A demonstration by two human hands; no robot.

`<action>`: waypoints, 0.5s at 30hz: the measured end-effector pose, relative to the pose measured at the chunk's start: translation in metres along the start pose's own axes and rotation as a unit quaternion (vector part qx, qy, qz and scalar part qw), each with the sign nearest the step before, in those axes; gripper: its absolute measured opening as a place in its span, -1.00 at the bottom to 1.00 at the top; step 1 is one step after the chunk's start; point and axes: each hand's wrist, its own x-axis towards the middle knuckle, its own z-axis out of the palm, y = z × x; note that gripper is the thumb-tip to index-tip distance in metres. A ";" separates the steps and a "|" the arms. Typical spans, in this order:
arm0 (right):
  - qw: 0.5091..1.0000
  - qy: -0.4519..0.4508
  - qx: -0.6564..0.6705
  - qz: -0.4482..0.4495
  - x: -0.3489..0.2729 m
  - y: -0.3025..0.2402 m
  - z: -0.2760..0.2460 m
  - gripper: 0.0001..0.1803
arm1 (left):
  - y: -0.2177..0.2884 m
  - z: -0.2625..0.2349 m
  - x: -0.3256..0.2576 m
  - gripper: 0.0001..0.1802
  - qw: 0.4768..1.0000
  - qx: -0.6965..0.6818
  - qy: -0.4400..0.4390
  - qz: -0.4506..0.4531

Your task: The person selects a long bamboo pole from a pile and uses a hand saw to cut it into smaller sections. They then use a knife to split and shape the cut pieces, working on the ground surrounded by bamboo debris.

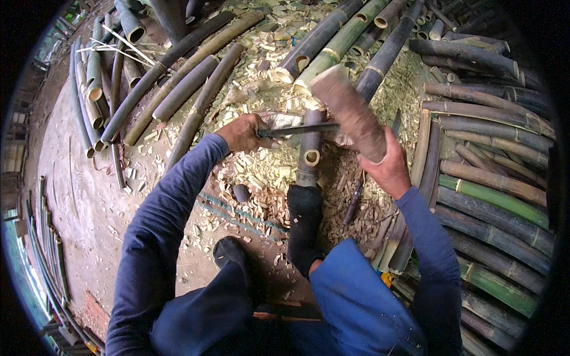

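Observation:
My left hand [242, 133] is closed round the handle end of a long-bladed knife [300, 130]. Its blade lies crosswise over a dark bamboo pole [312, 142], which has a pale round opening [311, 158] at its near part. In my right hand [389, 169] is a thick brown wooden club [350, 113], tilted up to the left and blurred. The club overlaps the knife's tip, and whether they touch I cannot tell. My black-covered foot [304, 216] is up against the near end of the pole.
Pale chips [261, 178] cover the ground around the pole. A dark-handled tool [354, 204] lies right of my foot, a short dark stub [241, 193] left of it. Stacked bamboo poles [493, 202] fill the right side; more poles [178, 89] lie at the far left.

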 end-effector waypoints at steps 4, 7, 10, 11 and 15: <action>0.994 0.045 0.092 0.036 -0.005 -0.004 0.002 -0.36 | -0.010 0.015 0.004 -0.33 0.980 0.184 0.060 0.046; 0.990 0.040 0.122 0.056 -0.022 0.002 0.003 -0.33 | 0.011 0.018 0.003 -0.33 0.972 0.230 0.015 -0.035; 0.985 0.031 0.147 0.089 -0.041 -0.002 0.016 -0.29 | -0.012 0.029 -0.001 -0.30 0.962 0.262 0.078 -0.009; 0.980 0.031 0.163 0.112 -0.055 -0.003 0.025 -0.26 | -0.014 0.031 -0.003 -0.31 0.956 0.276 0.100 -0.001; 0.987 -0.059 0.004 0.150 -0.124 0.027 0.043 -0.19 | 0.007 0.030 0.006 -0.30 0.957 0.282 0.047 -0.043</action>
